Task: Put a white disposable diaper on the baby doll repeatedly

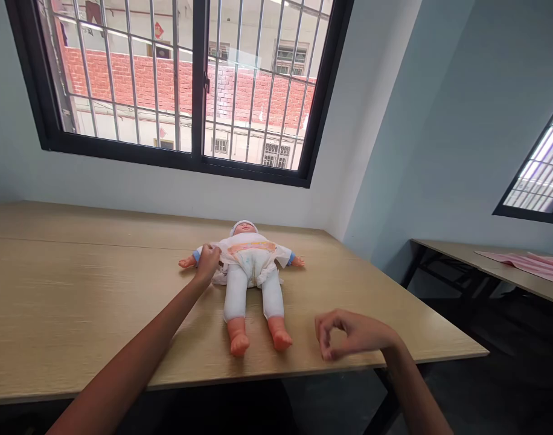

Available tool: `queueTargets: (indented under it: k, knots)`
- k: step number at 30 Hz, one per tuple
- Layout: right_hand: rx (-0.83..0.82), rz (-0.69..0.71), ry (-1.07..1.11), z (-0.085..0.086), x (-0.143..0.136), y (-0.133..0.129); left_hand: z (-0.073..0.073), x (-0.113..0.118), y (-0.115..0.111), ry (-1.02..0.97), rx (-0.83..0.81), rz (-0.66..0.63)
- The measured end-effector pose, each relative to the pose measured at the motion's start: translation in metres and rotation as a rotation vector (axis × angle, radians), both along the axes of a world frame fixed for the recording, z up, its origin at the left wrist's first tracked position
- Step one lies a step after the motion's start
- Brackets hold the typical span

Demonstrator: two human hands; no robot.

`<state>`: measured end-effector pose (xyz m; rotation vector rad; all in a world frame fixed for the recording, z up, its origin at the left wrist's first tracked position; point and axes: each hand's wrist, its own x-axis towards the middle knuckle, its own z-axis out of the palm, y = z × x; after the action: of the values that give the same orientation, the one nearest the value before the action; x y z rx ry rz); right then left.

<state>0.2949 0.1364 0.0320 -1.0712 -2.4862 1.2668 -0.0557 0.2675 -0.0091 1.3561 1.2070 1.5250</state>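
A baby doll [271, 296] lies on its back on the table, feet toward me, in white clothes with blue cuffs and a white cap. A diaper [255, 266] with an orange printed band is around its hips. My left hand [208, 264] is closed at the diaper's left side, pinching its edge; the fingertips are partly hidden. Apart from the doll, my right hand [355, 334] hovers over the table's front edge to the right of the feet. Its fingers curl to meet the thumb in a ring, slightly blurred, with nothing visible in them.
The wooden table [99, 296] runs along the wall under a barred window [197, 78]. Its front edge is close to me. At the right stands a second table [457, 254] with a pink striped cloth [525, 263] on it.
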Motion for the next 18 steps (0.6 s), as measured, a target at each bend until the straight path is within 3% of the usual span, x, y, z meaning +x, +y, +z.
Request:
queueTargets:
  k: [3,5,7,10,14,18]
  knots:
    - [-0.01,-0.027,-0.134,-0.003,0.011,-0.008,0.019,0.015,-0.013,0.152,0.2,0.235]
    - [0.051,-0.064,-0.099,-0.001,0.006,0.003,0.029,0.031,-0.021,0.456,0.402,0.149]
    - [0.119,-0.097,0.011,0.003,-0.008,0.026,0.033,0.049,-0.024,0.76,0.538,-0.082]
    - [0.217,-0.226,0.157,0.004,-0.04,0.073,0.028,0.071,-0.018,0.916,0.587,-0.264]
    - [0.215,-0.618,0.303,-0.01,-0.081,0.135,0.014,0.079,-0.005,0.919,0.61,-0.244]
    - [0.204,-0.715,0.364,-0.028,-0.103,0.172,0.006,0.071,-0.006,0.995,0.627,-0.199]
